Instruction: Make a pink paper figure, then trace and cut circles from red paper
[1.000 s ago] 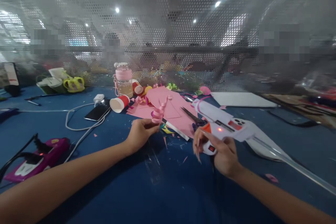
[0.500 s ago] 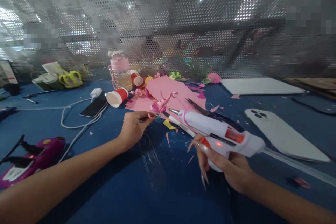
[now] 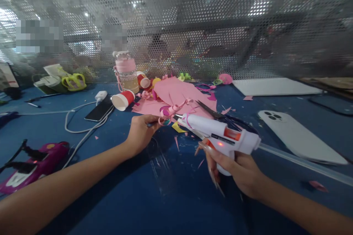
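My left hand (image 3: 143, 132) pinches a small craft piece of curled pink paper strips (image 3: 174, 108), with a bit of magenta and teal on it. In my right hand (image 3: 234, 165) is a white glue gun (image 3: 220, 132), its red light lit and a clear glue stick (image 3: 303, 159) sticking out of the back. The nozzle points left and reaches the craft piece; whether it touches cannot be made out. Behind the gun lie dark-bladed scissors (image 3: 209, 109), partly hidden by it. Pink paper sheets (image 3: 179, 93) spread out beyond my hands.
A red paper cup (image 3: 124, 100) lies on its side by a pink-lidded bottle (image 3: 125, 71). To the left are a black phone (image 3: 99, 109) with a white cable and a purple power strip (image 3: 41, 161). A white phone (image 3: 300, 136) lies right. A perforated screen (image 3: 176, 25) stands behind.
The glue gun has moved left, bringing its nozzle up to the craft piece. My left hand stays nearly in place, and the curled paper has turned slightly.
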Motion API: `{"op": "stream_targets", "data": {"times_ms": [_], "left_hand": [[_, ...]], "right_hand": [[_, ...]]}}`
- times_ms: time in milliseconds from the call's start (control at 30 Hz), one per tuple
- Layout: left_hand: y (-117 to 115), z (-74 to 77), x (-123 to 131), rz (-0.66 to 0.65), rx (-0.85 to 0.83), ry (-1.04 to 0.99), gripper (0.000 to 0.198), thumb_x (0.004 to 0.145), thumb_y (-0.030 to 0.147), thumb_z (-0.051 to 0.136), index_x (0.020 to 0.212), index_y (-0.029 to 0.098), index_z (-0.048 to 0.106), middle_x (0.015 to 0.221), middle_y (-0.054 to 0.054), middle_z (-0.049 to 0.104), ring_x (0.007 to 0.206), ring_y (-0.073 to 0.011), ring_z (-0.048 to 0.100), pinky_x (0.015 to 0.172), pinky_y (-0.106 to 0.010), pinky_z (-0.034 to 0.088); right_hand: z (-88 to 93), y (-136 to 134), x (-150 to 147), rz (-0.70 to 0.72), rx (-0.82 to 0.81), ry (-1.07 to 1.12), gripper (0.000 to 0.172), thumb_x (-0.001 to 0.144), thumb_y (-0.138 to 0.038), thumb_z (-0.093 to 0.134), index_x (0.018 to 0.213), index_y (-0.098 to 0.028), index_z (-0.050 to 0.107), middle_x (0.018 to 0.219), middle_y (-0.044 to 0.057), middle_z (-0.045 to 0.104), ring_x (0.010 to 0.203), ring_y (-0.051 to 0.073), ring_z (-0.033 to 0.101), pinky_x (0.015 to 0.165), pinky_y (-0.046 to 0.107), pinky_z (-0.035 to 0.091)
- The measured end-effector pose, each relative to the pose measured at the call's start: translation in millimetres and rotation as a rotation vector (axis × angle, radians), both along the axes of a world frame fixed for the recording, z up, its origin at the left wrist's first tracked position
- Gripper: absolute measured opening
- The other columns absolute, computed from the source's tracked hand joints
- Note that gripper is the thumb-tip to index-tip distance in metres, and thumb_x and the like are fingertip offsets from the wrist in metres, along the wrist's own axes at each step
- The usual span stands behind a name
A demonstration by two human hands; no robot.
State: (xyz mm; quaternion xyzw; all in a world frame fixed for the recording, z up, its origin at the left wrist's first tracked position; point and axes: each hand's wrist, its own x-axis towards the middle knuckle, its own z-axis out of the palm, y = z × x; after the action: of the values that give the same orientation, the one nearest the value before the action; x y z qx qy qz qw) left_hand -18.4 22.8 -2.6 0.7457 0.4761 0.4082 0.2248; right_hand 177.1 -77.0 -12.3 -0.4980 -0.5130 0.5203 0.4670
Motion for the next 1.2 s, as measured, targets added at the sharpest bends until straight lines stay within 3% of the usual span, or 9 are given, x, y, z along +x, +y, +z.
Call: {"op": "stream_targets", "data": {"times_ms": [233, 633, 1200], "left_hand": [[1.1, -1.1, -1.8, -0.031, 0.054, -0.015, 0.016, 0.07, 0.023, 0.059, 0.076, 0.015, 0.072, 0.069, -0.005, 0.071, 0.059, -0.0133, 0.06, 0.056, -0.023, 0.045], [0.2, 2.2, 0.9, -0.044, 0.063, -0.058, 0.012, 0.067, 0.021, 0.062, 0.071, 0.014, 0.071, 0.065, -0.004, 0.07, 0.057, -0.0129, 0.059, 0.054, -0.023, 0.045], [2.1, 0.8, 1.1, -0.043, 0.044, -0.06, 0.011, 0.065, 0.022, 0.064, 0.069, 0.015, 0.071, 0.059, -0.003, 0.068, 0.053, -0.0118, 0.057, 0.051, -0.022, 0.044]], "right_hand": [[6.6, -2.3, -5.8, -0.054, -0.004, -0.011, 0.036, 0.071, -0.052, 0.055, 0.062, -0.018, 0.05, 0.045, -0.004, 0.044, 0.036, 0.008, 0.044, 0.035, 0.02, 0.04], [4.8, 4.7, -1.7, 0.008, 0.023, -0.071, 0.044, 0.065, -0.06, 0.055, 0.053, -0.018, 0.048, 0.038, -0.002, 0.045, 0.031, 0.009, 0.045, 0.03, 0.018, 0.038], [3.1, 5.2, -0.5, 0.015, 0.095, -0.117, 0.038, 0.071, -0.056, 0.05, 0.06, -0.019, 0.049, 0.04, -0.002, 0.046, 0.033, 0.01, 0.045, 0.03, 0.019, 0.035]]}}
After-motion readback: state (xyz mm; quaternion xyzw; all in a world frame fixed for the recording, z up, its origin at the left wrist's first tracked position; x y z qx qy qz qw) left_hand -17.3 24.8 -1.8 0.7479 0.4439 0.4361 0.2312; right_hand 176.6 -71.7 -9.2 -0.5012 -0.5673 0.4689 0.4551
